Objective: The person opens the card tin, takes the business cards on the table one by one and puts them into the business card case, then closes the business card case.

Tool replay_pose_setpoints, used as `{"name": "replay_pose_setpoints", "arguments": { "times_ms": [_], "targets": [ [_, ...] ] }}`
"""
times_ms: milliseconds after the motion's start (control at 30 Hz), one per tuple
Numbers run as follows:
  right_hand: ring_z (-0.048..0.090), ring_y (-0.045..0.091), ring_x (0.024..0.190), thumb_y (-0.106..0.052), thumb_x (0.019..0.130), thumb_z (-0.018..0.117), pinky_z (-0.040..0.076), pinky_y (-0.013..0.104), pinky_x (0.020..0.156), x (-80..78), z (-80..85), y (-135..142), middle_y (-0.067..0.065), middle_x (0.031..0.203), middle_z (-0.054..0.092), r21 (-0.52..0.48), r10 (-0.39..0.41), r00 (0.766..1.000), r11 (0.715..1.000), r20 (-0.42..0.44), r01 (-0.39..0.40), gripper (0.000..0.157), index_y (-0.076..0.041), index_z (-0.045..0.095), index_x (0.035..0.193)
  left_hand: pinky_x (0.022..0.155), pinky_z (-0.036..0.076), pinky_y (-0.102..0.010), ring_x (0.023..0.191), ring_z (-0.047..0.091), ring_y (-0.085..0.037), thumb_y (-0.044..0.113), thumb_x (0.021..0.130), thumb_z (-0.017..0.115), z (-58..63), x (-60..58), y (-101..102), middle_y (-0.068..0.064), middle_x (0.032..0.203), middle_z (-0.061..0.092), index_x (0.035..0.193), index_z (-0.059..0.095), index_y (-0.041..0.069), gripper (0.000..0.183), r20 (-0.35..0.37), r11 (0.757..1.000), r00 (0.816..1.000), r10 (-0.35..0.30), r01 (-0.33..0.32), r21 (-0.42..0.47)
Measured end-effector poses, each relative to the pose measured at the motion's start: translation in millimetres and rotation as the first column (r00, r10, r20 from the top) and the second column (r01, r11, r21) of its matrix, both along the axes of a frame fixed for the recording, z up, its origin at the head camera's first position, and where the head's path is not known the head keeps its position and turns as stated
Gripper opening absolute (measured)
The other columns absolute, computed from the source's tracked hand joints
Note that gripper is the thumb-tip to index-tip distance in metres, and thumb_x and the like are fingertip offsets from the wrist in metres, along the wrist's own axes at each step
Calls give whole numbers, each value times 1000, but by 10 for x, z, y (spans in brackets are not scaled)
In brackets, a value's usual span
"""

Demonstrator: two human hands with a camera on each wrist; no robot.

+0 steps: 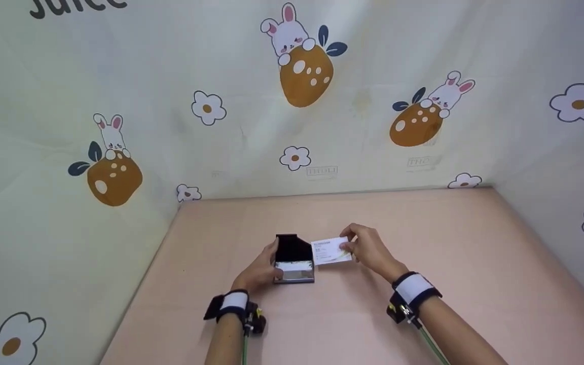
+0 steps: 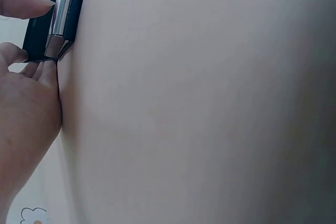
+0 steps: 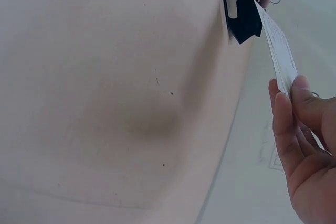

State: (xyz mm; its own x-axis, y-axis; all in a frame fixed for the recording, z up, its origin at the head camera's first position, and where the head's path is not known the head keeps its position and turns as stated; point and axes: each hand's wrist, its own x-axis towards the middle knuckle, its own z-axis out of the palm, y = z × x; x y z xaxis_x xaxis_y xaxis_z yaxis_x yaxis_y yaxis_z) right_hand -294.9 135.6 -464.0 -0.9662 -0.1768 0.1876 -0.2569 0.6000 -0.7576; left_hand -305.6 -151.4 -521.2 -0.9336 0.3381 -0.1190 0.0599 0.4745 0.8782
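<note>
Near the middle of the table, my left hand [image 1: 257,272] grips an opened business card case [image 1: 294,249] by its left side. The case has a black lining and a shiny metal front, and its flap stands up at the back. In the left wrist view the thumb lies on the metal part of the case [image 2: 64,9]. My right hand [image 1: 372,251] pinches a white printed business card [image 1: 328,252] by its right end. The card's left edge is right beside the case. The right wrist view shows the card [image 3: 278,45] tilted; whether several are stacked I cannot tell.
A pale pink table [image 1: 353,324] lies under both hands. A cloth backdrop [image 1: 241,61] printed with rabbits and flowers rises behind it and along both sides. Each wrist wears a strapped camera, the left [image 1: 256,320] and the right [image 1: 398,309], with a green cable.
</note>
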Motion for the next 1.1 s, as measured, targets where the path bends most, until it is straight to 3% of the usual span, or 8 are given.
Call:
{"name": "replay_pose_setpoints", "arguments": {
  "times_ms": [200, 433, 667, 900, 1100],
  "targets": [
    [58, 16, 58, 1, 86, 72, 44, 17, 46, -86, 27, -80, 11, 95, 66, -21, -6, 999, 1000, 38, 7, 21, 1, 68, 107, 126, 19, -51, 154, 15, -42, -4, 70, 61, 0, -14, 17, -22, 168, 9, 161, 9, 5, 105, -1, 1000, 1000, -7, 7, 6],
    [60, 17, 61, 0, 87, 72, 46, 18, 48, -188, 61, -290, 11, 98, 67, -18, 39, 998, 999, 55, -38, 21, 0, 67, 108, 127, 18, -50, 155, 14, -40, -5, 70, 61, 2, -11, 21, -19, 168, 9, 161, 10, 8, 106, 36, 1000, 999, 22, -22, -2],
    [64, 27, 63, 2, 87, 70, 45, 18, 47, -213, -10, -505, 13, 97, 66, -69, 97, 994, 993, 56, -93, 20, 3, 66, 107, 127, 19, -47, 156, 16, -38, -2, 71, 61, 3, 3, 28, -17, 169, 11, 162, 12, 9, 104, 29, 999, 999, 33, -32, -41],
    [65, 28, 65, 1, 87, 71, 48, 19, 49, -236, -76, -599, 14, 97, 67, -52, 116, 992, 992, 43, -113, 21, 3, 66, 108, 128, 16, -47, 156, 14, -38, -3, 70, 61, -12, 11, 29, -19, 168, 12, 161, 13, 6, 103, 26, 998, 999, 41, -40, -47],
    [60, 15, 66, 0, 87, 71, 49, 19, 54, -239, -107, -671, 13, 98, 68, -29, 104, 993, 994, 48, -103, 21, 2, 67, 107, 128, 16, -48, 155, 14, -39, -4, 68, 61, -1, -1, 15, -23, 167, 14, 160, 15, 4, 104, -8, 999, 1000, 26, -27, -28]
  ]
}}
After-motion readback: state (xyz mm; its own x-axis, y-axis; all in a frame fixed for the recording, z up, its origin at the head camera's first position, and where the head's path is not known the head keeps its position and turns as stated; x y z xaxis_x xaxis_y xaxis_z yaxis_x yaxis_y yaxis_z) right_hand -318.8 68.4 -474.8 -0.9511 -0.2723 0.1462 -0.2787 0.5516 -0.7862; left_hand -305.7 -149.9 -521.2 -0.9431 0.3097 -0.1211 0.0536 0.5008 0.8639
